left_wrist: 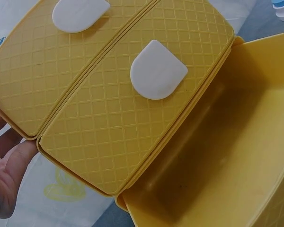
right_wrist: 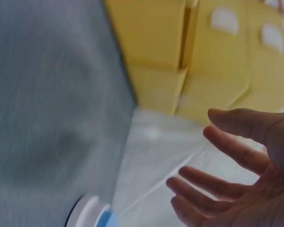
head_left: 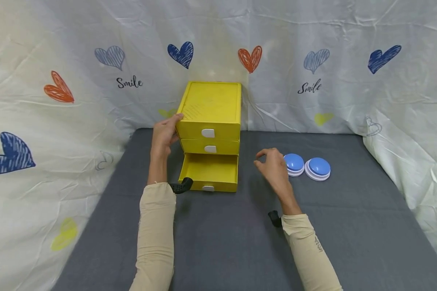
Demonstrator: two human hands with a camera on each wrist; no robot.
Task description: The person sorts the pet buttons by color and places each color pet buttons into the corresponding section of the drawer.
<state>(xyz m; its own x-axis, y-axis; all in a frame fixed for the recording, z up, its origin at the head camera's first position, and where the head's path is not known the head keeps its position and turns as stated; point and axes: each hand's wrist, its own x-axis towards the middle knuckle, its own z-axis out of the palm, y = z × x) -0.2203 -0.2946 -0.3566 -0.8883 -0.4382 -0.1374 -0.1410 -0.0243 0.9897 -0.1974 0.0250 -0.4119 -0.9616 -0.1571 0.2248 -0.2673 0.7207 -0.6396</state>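
A yellow drawer cabinet (head_left: pixel 209 103) with white handles stands at the back of the table, its bottom drawer (head_left: pixel 211 169) pulled out and the two above closed. Inside the drawer the bare yellow floor shows. My left hand (head_left: pixel 164 135) rests on the cabinet's upper left side, its fingers along the wall; in the left wrist view the thumb (left_wrist: pixel 21 158) lies by the front edge. To the right of the cabinet my right hand (head_left: pixel 273 165) hovers over the table, holding nothing. Its fingers (right_wrist: pixel 217 182) are spread and loosely bent in the right wrist view.
Two blue push buttons (head_left: pixel 318 166) on white bases sit just right of my right hand, which partly overlaps the nearer one (head_left: pixel 294 162). The dark grey tabletop (head_left: pixel 222 242) is bordered behind and at the sides by a white curtain (head_left: pixel 276 89) with printed hearts.
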